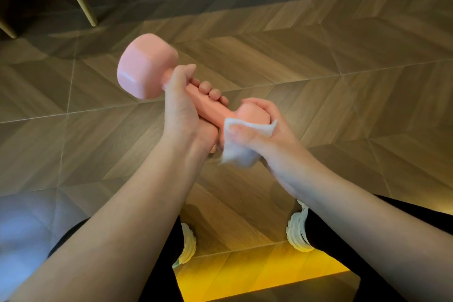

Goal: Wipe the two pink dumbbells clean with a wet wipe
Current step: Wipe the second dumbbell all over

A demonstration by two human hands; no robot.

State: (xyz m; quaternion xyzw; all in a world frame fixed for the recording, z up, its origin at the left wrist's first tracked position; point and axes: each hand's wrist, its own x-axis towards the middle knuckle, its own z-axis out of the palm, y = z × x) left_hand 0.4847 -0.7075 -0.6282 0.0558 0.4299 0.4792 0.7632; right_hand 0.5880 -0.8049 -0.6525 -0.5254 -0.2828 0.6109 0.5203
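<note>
The left hand (pixel 182 110) wraps its fingers around the handle of a pink dumbbell (pixel 157 81), holding it tilted in the air above the wooden floor (pixel 318 44). The right hand (pixel 264 127) cups the dumbbell's near head, thumb pinching a white wet wipe (pixel 241 142) against it. White shoes (pixel 297 228) show below.

Single head-worn view, facing steeply down, close.

One dumbbell (pixel 147 68), one wipe (pixel 255 127), two shoes (pixel 188 244) (pixel 297 230) (white).
</note>
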